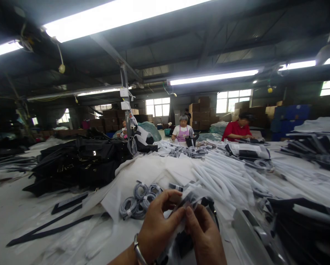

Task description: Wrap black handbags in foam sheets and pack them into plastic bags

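Observation:
My left hand (155, 230), with a silver bangle at the wrist, and my right hand (205, 233) meet at the bottom centre. Thumbs and fingers of both pinch a translucent white wrapping sheet (197, 194). Something dark shows through and below the sheet, partly hidden by my hands, and I cannot make out what it is. Just left of my fingers lie several coiled grey straps (128, 207), each bound with a white band. A black item with a buckle-like edge (208, 203) sits behind my right hand.
Black bags (79, 158) are heaped at left, with a loose black strap (57, 227) in front. Many white wrapped strips (220, 176) spread right of centre. A grey hard-sided device (249, 235) and black material (300, 228) stand at right. Co-workers sit across the table.

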Demonstrator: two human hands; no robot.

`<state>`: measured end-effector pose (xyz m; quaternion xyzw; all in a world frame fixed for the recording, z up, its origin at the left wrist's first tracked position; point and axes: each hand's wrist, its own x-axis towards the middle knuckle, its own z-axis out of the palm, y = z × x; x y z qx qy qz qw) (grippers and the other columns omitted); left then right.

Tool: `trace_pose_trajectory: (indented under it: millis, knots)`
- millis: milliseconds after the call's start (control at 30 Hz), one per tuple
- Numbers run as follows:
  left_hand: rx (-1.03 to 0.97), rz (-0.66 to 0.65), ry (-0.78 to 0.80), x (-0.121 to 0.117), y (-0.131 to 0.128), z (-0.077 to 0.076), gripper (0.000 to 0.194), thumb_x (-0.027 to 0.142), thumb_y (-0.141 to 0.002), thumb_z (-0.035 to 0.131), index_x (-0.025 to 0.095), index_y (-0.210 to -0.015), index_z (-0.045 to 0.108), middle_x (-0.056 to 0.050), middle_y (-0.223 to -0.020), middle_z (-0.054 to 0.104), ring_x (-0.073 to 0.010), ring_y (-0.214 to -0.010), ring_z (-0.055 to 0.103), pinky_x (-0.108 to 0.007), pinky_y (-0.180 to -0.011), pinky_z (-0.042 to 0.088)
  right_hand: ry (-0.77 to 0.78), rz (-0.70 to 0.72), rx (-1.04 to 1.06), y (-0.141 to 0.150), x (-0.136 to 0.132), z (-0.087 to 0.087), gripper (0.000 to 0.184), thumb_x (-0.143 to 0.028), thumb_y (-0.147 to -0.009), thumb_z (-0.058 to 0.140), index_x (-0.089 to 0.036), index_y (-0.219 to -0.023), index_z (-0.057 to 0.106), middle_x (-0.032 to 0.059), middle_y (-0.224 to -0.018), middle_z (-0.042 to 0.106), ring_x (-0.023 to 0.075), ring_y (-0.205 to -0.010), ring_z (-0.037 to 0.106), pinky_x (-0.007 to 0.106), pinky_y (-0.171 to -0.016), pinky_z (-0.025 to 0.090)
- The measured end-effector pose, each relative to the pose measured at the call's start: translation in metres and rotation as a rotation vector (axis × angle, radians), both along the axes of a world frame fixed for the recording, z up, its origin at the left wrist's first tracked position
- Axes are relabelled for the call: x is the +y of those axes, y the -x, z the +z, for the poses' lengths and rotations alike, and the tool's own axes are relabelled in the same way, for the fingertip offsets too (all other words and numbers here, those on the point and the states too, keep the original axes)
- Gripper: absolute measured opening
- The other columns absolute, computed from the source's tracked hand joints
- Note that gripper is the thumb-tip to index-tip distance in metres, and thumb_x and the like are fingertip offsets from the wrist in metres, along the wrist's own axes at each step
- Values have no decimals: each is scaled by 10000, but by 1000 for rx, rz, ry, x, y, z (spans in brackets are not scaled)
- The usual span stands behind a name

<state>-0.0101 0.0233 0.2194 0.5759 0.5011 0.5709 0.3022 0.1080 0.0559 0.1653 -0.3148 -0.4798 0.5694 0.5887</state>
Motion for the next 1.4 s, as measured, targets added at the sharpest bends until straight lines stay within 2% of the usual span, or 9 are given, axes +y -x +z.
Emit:
trace_pose_trajectory:
  millis: [67, 233, 433, 567, 733, 900, 1033, 1200, 1400]
  knots:
    - [-12, -4, 16, -3, 1, 1, 263, 304, -797, 729, 159, -1009, 672, -92, -989, 730, -250, -947, 683, -332, -880, 518, 0, 24, -9, -3, 0, 5, 400, -540, -714, 765, -203, -900, 657, -10, -712, 641, 142, -577, 514, 243, -519, 407]
    - [-32, -18, 30, -5, 3, -2, 290, 335, -832, 686, 168, -1068, 710, -105, -1069, 737, -273, -1004, 687, -334, -883, 535, -11, 73, -12, -7, 0, 15, 383, -511, -675, 801, -221, -873, 647, -11, -742, 651, 183, -689, 597, 256, -603, 455]
    - [117, 110, -28, -2, 1, -2, 221, 337, -828, 699, 194, -980, 772, -73, -974, 769, -263, -926, 717, -315, -830, 562, -15, 13, -58, -7, -1, 8, 428, -547, -689, 782, -185, -887, 667, 6, -713, 643, 163, -634, 563, 251, -581, 463]
    - [272, 189, -153, -5, 1, -3, 165, 256, -849, 663, 240, -970, 775, -26, -943, 777, -218, -875, 732, -285, -802, 573, -28, 35, -16, -9, -3, 3, 437, -583, -734, 724, -173, -876, 666, 24, -709, 643, 202, -693, 603, 283, -636, 497]
    - [578, 352, -385, -11, -9, -13, 215, 173, -863, 610, 227, -1018, 749, -27, -959, 775, -209, -844, 743, -278, -752, 592, -23, -77, -89, -6, -10, 7, 386, -551, -739, 737, -182, -769, 628, -34, -588, 561, 145, -577, 537, 230, -560, 451]
    - [740, 532, -509, -14, -24, -15, 236, 156, -879, 543, 194, -1003, 740, -46, -932, 777, -216, -790, 751, -291, -705, 612, -15, -168, -37, 3, -15, 4, 369, -543, -747, 727, -204, -849, 621, -11, -717, 652, 189, -713, 629, 241, -649, 516]
    - [833, 558, -581, -18, -30, -16, 287, 153, -903, 489, 142, -1082, 714, -88, -1022, 761, -215, -897, 741, -289, -776, 613, -21, -97, -21, 3, -8, -10, 316, -469, -732, 758, -206, -831, 615, 22, -768, 701, 220, -747, 671, 277, -683, 550]
    - [1069, 565, -629, -20, -28, -28, 379, 146, -889, 474, 51, -1220, 633, -160, -1220, 673, -258, -1092, 674, -358, -902, 581, -34, 2, 39, 0, -1, -18, 302, -370, -691, 795, -204, -885, 633, 48, -819, 728, 230, -754, 683, 309, -703, 568]
    - [1157, 601, -660, -19, -24, -42, 393, 164, -913, 475, 56, -1272, 590, -150, -1279, 639, -238, -1152, 640, -318, -933, 563, -14, 3, -27, -7, -2, -19, 338, -515, -748, 729, -194, -778, 626, 52, -757, 703, 219, -706, 662, 282, -656, 558]
